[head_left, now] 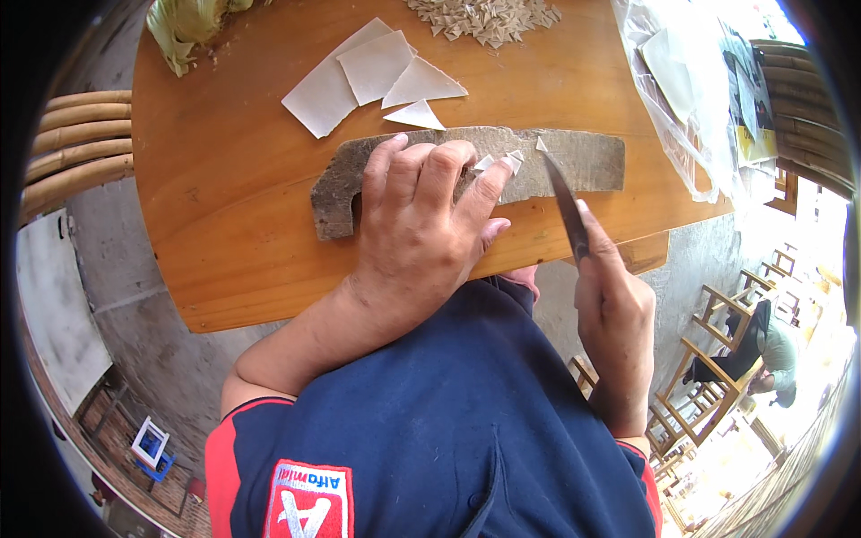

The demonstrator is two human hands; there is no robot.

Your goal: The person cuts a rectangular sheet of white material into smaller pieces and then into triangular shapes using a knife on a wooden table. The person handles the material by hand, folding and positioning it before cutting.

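Note:
A worn wooden board [574, 164] lies across the near part of the table. My left hand [421, 202] rests on it with bent fingers; small white cut pieces [511, 162] sit by its index finger and thumb. What the fingertips press on is partly hidden. Wrapped round the handle of a knife [567, 208], my right hand [613, 300] is at the table's near edge. The blade points away from me, its tip by a small white triangle [541, 144] on the board. Beyond the board lie several thin, flat white sheets [327, 94], some overlapping, one a small triangle.
A heap of small cut pieces [484, 18] lies at the table's far side. Leafy greenery [186, 31] is at the far left, a clear plastic bag [677, 99] at the right edge. Bamboo seats flank the wooden table [233, 224]. Another person [776, 359] is among wooden chairs at right.

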